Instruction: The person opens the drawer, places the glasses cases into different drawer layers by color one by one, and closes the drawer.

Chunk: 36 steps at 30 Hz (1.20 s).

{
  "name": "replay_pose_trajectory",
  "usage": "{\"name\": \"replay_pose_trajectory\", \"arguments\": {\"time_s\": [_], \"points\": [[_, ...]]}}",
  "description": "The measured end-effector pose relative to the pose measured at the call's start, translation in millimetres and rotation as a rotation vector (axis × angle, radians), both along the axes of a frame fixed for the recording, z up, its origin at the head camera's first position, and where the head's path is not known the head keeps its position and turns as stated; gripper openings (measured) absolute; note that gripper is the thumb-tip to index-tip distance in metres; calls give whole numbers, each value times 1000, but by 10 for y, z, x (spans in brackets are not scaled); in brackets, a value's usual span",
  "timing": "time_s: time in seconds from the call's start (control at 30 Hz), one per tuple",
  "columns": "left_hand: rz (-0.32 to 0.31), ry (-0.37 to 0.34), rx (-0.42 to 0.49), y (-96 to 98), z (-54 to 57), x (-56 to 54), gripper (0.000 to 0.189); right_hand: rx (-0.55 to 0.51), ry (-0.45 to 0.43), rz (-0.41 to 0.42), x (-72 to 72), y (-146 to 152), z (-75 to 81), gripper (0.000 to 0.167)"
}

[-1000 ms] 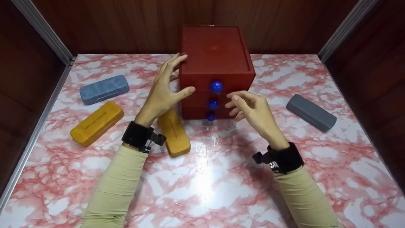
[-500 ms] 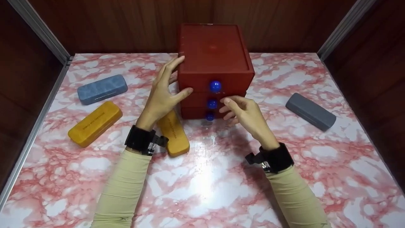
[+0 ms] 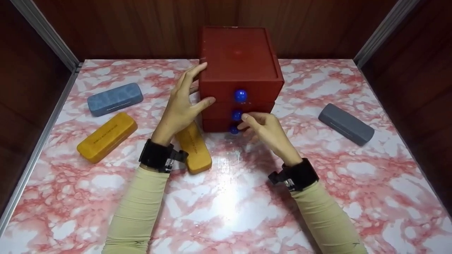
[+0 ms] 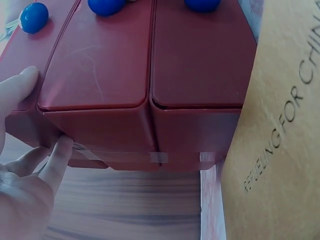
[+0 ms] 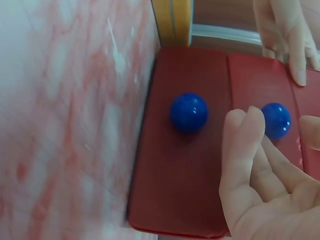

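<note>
A red cabinet (image 3: 240, 56) with three stacked drawers stands at the back of the table, each drawer front bearing a round blue knob. My left hand (image 3: 182, 102) rests against the cabinet's left side, with long, spread fingers on the side wall and the thumb on the front edge. My right hand (image 3: 265, 130) is at the middle knob (image 3: 237, 115), fingers loosely bent. In the right wrist view, the fingertips (image 5: 245, 120) lie beside that middle knob (image 5: 276, 121) and the thumb stands apart from it. The top knob (image 3: 241, 95) and bottom knob (image 3: 234, 130) are untouched.
A yellow glasses case (image 3: 197, 151) lies by my left wrist, in front of the cabinet. Farther left are another yellow case (image 3: 107, 137) and a blue case (image 3: 115, 99). A grey case (image 3: 346, 124) lies on the right. Wood-patterned walls (image 3: 141, 28) enclose the table.
My right hand has moved left and slightly down, from right of the knobs to the middle knob. The left hand has stayed on the cabinet's side.
</note>
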<state>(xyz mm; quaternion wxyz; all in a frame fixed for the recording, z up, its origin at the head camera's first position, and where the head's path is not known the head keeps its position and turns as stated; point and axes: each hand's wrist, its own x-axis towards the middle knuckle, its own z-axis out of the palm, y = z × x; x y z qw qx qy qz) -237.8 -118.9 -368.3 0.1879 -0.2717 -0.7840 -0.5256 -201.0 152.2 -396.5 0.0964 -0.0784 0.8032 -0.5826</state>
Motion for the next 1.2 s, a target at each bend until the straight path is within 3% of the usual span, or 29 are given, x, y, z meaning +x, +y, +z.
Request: {"name": "replay_pose_trajectory", "arguments": {"time_s": [0.37,0.6,1.03,1.2], "points": [[-1,23,-15,-10,-2,-1,77,-19,28,-4,-37,-117,-118,42],[-22,-21,-12,-25,16,3,76,-40,59,7,-43,-118,-131,37],[8,-90,-43,-12,57,19,76,34,54,44,-29,-66,-83,38],[3,-84,-38,-8,59,23,77,78,62,64,-20,-41,-47,41]]}}
